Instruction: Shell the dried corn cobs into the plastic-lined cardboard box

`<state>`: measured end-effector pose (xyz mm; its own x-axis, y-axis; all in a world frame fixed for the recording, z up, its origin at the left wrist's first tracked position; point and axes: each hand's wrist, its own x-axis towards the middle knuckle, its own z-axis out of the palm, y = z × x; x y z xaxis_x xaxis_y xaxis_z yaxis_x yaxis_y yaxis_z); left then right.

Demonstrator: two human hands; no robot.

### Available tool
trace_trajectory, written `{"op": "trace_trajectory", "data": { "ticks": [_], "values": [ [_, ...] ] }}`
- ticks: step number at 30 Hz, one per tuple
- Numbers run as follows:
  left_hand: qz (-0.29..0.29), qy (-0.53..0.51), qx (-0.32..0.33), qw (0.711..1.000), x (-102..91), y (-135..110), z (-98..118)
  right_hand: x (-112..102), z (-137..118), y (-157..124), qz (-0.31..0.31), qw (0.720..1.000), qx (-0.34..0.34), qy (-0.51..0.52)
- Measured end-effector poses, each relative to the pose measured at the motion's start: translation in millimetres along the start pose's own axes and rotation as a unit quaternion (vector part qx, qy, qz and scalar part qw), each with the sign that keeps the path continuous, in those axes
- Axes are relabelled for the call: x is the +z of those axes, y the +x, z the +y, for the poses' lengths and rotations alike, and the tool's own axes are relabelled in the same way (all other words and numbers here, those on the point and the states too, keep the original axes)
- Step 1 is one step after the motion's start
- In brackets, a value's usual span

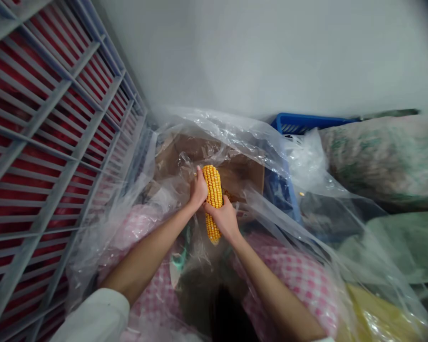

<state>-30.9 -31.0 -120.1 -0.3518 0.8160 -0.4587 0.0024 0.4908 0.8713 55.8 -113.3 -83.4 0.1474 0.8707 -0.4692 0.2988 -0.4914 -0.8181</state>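
A yellow ear of corn (213,185) is held between my two hands, tilted slightly, its rows of kernels facing up. My left hand (199,189) grips its upper left side, thumb pointing along the ear. Around its middle, from the right, my right hand (224,214) is closed, the thumb laid across the kernels. Below the ear, a cardboard box (249,173) lined with clear plastic sheet (214,123) stands open. Some loose kernels (228,194) show inside it, partly hidden by my right hand.
A grey slatted plastic crate wall (71,114) with red behind it rises on the left. On the right are a blue crate (288,124), a stuffed woven sack (385,156) and a green sack (403,242). Pink checked cloth (292,275) covers my knees, under the plastic. A pale wall (271,52) stands behind.
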Motion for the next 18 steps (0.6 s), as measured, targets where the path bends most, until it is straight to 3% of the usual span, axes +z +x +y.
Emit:
{"op": "trace_trajectory", "data": {
  "ticks": [2, 6, 10, 12, 15, 18],
  "values": [
    [0.007, 0.036, 0.016, 0.999, 1.3, -1, -1, 0, 1, 0, -0.003, 1.000, 0.005, 0.001],
    [-0.016, 0.004, -0.002, 1.000, 1.6, -3, 6, -3, 1, 3, -0.008, 1.000, 0.003, 0.021],
    [-0.179, -0.075, -0.117, 0.974, -10.4, -4, 31, -10, -5, 9, 0.008, 1.000, -0.009, 0.017],
    [-0.215, -0.102, -0.176, 0.955, -17.8, -4, 44, -14, -9, 9, 0.016, 1.000, -0.013, 0.003],
    [-0.168, -0.148, -0.232, 0.946, -20.1, -5, 52, -14, -14, 7, 0.023, 0.999, -0.021, -0.022],
    [-0.131, -0.199, -0.247, 0.939, -11.0, -7, 45, -11, -17, 4, 0.027, 0.998, -0.024, -0.058]
  ]
}}
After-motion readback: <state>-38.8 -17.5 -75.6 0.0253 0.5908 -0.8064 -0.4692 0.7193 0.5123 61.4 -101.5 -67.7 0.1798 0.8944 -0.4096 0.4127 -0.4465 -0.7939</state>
